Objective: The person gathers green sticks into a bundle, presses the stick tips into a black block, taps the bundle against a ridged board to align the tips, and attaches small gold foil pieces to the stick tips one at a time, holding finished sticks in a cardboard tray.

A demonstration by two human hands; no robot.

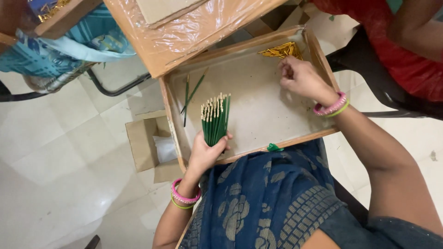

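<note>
Bundle of thin green sticks with pale cream tips [214,119] stands upright in the left hand [206,153], fingers wrapped and clamped around its lower end, tips fanned slightly upward. The hand rests at the near edge of a shallow rectangular wooden tray with a grey-beige floor [258,99], which lies across the person's lap over dark blue patterned cloth [267,198].

Right hand [300,78] sits at the far right part of the tray, fingers curled together toward the thumb, just beside a small heap of short yellow-gold pieces [280,50] in the far corner. Whether the fingertips pinch one of those pieces cannot be told; they are hidden by the knuckles.

Three loose green sticks [190,94] lie on the tray floor at the left, well apart from the bundle. A small green scrap [274,147] sits on the near rim of the tray.

Both wrists carry pink and green bangles [330,108].

Left of the tray, on the pale tiled floor [60,152], stands an open brown cardboard box [143,143] holding something white. Beyond the tray, a board covered in clear plastic film [184,32]. A second person in red cloth [397,41] sits at upper right.
</note>
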